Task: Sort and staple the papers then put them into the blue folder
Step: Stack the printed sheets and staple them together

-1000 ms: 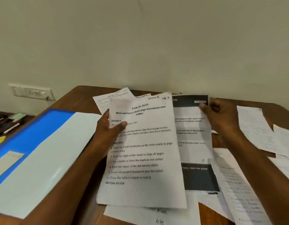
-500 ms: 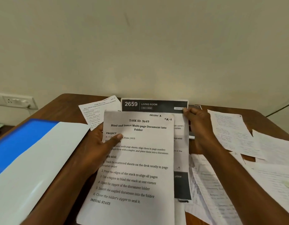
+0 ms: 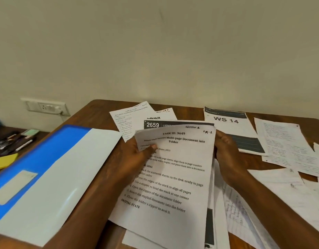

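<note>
Person is holding a small stack of papers [image 3: 174, 169] over the wooden desk [image 3: 101, 112], "TASK ID: 3649" sheet on top, "2659" sheet just behind. Left hand [image 3: 137, 155] is pinching the left edge, thumb lying across the print. Right hand [image 3: 225, 151] is gripping the right edge, fingers curled behind. Blue folder [image 3: 47, 159] is lying flat at left, well apart. Loose sheets [image 3: 284, 146] are lying scattered at right.

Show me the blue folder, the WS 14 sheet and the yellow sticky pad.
blue folder [image 3: 47, 151]: head view, bare blue cover.
WS 14 sheet [image 3: 226, 123]: head view, white area below its title.
yellow sticky pad [image 3: 5, 161]: head view, top face.
</note>
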`<control>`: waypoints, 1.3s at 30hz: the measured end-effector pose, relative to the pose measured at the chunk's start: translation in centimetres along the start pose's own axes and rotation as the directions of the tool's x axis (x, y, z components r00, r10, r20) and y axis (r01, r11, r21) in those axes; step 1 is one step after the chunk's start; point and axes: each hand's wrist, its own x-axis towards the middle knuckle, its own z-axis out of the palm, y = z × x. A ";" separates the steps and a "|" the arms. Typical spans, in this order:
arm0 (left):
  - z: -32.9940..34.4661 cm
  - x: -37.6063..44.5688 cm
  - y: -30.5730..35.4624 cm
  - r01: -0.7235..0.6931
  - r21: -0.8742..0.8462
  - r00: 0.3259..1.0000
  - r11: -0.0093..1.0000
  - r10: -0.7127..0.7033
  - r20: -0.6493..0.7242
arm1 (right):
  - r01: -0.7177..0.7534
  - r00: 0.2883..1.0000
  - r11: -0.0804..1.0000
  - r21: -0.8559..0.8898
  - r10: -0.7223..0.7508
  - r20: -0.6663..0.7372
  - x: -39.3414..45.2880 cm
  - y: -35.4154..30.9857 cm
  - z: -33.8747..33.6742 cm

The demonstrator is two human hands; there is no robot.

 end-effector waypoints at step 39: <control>3.1 -3.7 4.8 -0.095 -0.027 0.990 0.995 0.092 -0.102 | 0.317 0.932 0.947 -0.051 -0.321 -0.166 -4.6 -2.7 1.8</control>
